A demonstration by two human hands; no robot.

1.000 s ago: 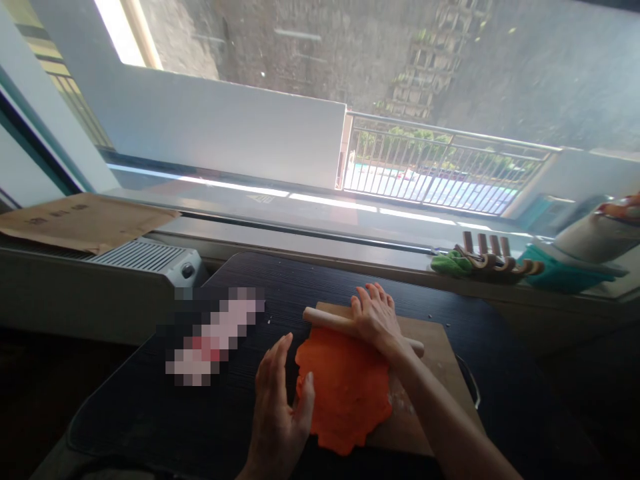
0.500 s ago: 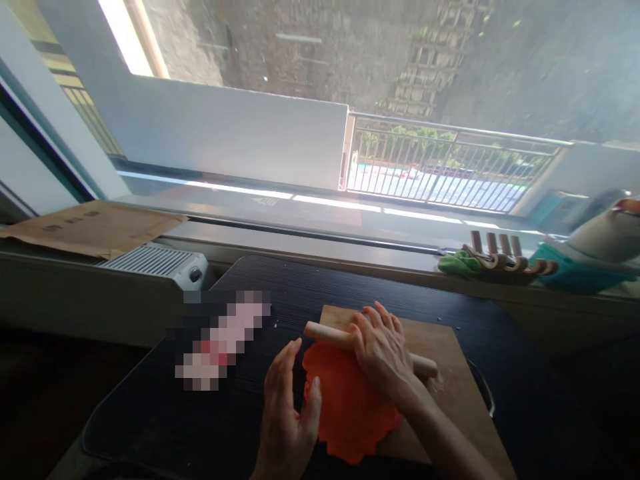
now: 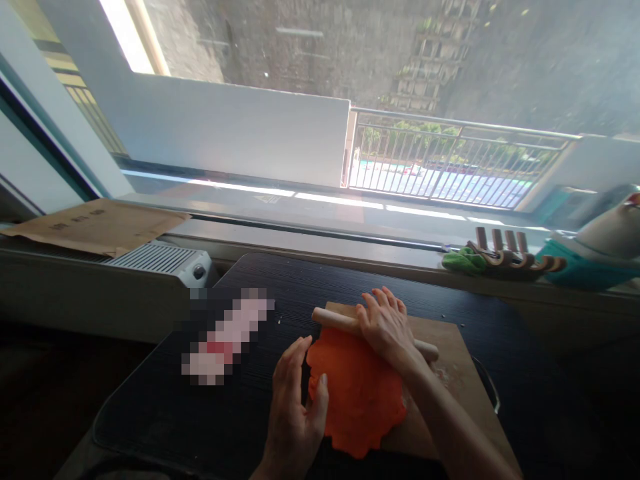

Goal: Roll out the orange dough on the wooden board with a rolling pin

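An uneven flat sheet of orange dough (image 3: 357,393) lies on a wooden board (image 3: 450,387), its lower left part past the board's edge. Across its far edge rests a pale wooden rolling pin (image 3: 336,320). My right hand (image 3: 387,330) presses down on the middle of the pin with the palm, fingers stretched out and spread beyond it. Beside the dough's left edge is my left hand (image 3: 297,397), open and holding nothing, thumb apart from the fingers. Whether its thumb touches the dough I cannot tell.
The board lies on a dark table (image 3: 240,427). A blurred-out pinkish thing (image 3: 227,340) is at the left. Brown paper (image 3: 100,227) lies on a white slatted unit (image 3: 175,260). A green cloth (image 3: 465,261), a wooden roller-like tool (image 3: 520,253) and a teal container (image 3: 560,257) line the windowsill.
My right hand and the rolling pin have moved slightly away from me, toward the dough's far edge. My left hand stays open beside the dough. The view has shifted a little.
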